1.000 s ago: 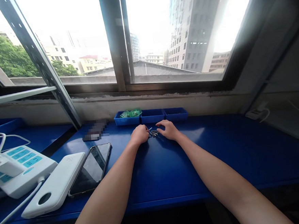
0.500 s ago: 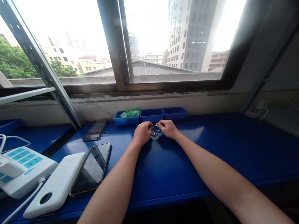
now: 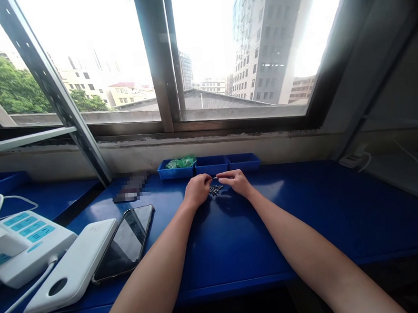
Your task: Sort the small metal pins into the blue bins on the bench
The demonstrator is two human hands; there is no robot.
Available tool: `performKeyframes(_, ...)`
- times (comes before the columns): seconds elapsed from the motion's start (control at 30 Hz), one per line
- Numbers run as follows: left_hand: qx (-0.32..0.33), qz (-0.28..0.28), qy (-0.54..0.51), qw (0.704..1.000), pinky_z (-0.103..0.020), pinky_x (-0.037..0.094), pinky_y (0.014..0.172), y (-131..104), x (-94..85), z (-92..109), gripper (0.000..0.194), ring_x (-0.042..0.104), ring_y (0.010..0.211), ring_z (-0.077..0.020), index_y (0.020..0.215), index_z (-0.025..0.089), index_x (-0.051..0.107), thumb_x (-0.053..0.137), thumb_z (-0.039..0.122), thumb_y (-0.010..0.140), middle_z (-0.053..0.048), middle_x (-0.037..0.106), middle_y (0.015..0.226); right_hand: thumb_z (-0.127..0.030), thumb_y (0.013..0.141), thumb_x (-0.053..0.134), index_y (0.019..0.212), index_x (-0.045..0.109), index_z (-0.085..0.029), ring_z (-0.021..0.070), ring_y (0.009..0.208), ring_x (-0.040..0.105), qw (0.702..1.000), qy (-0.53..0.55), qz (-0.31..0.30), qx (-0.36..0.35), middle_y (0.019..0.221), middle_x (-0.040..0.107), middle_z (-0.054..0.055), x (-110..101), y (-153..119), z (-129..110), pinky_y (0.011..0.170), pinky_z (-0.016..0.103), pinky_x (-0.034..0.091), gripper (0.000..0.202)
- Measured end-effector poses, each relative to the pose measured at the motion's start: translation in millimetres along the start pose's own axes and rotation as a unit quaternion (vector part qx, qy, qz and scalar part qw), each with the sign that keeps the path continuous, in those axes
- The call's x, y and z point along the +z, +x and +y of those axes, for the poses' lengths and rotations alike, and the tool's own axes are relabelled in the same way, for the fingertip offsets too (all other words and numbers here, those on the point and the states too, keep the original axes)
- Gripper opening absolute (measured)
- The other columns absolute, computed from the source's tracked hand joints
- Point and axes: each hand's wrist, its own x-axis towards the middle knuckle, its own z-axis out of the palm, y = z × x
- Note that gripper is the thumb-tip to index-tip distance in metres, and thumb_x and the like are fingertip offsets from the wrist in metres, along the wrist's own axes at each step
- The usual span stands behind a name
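Note:
My left hand [image 3: 198, 189] is closed in a pinch on a small thin metallic rod [image 3: 214, 177] whose exact kind is too small to make out. From the other side my right hand [image 3: 236, 182] holds the rod's right end between thumb and forefinger, its fingers fairly straight. Just below the two hands, a small pile of slim dark rods with shiny silvery parts [image 3: 215, 190] lies on the blue tabletop [image 3: 233, 250]. My left fingers partly hide the pile.
Three blue bins stand along the wall: the left bin [image 3: 174, 173] holds green-and-clear plastic packets, beside a middle bin [image 3: 211, 167] and a right bin [image 3: 243, 165]. To the left lie a phone [image 3: 125, 243], a white power bank [image 3: 73, 266] and a power strip [image 3: 32, 245]. A metal shelf post [image 3: 83, 151] rises behind.
My right fingers have straightened from a curled pinch, with the forefinger stretched along toward the rod. My left hand keeps its pinch. The camera view has tilted slightly.

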Motion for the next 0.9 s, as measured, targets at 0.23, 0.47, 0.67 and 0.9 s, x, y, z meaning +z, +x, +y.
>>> performKeyframes(0.23, -0.051, 0.033, 0.019, 0.998, -0.028, 0.045, 0.088, 1, -1.0, -2, 0.029, 0.058, 0.101, -0.0212, 0.112, 0.017, 0.058, 0.049, 0.024, 0.085, -0.008, 0.061, 0.111, -0.025, 0.071, 0.057, 0.110, 0.067, -0.023, 0.0228, 0.097, 0.058, 0.958, -0.203, 0.200, 0.003, 0.103, 0.068, 0.004, -26, 9, -1, 0.091, 0.037, 0.045, 0.041)
performKeyframes(0.47, -0.058, -0.022, 0.049, 0.997, -0.029, 0.046, 0.084, 1, 1.3, -5, 0.026, 0.059, 0.098, -0.0221, 0.101, 0.020, 0.064, 0.046, 0.023, 0.084, -0.007, 0.064, 0.107, -0.026, 0.071, 0.056, 0.127, 0.054, -0.026, 0.0340, 0.112, 0.038, 0.908, -0.342, 0.229, 0.083, 0.125, 0.056, 0.010, -59, 16, 18, 0.092, 0.057, 0.031, 0.056)
performKeyframes(0.67, -0.054, -0.070, 0.036, 0.995, -0.029, 0.045, 0.089, 3, 7.3, -10, 0.034, 0.059, 0.103, -0.0221, 0.104, 0.021, 0.066, 0.042, 0.018, 0.081, -0.005, 0.066, 0.109, -0.025, 0.070, 0.059, 0.136, 0.042, -0.022, 0.0358, 0.117, 0.032, 0.900, -0.405, 0.157, 0.033, 0.142, 0.037, 0.012, -44, 11, 20, 0.091, 0.051, 0.034, 0.068)
performKeyframes(0.9, -0.043, -0.101, 0.055, 0.992, -0.029, 0.044, 0.091, 5, 8.5, -15, 0.042, 0.059, 0.106, -0.0235, 0.104, 0.024, 0.069, 0.047, 0.011, 0.071, -0.004, 0.067, 0.109, -0.035, 0.076, 0.062, 0.107, 0.066, -0.020, 0.0261, 0.103, 0.046, 0.922, -0.362, -0.099, -0.094, 0.107, 0.061, 0.007, -4, -2, 6, 0.092, 0.042, 0.037, 0.035)
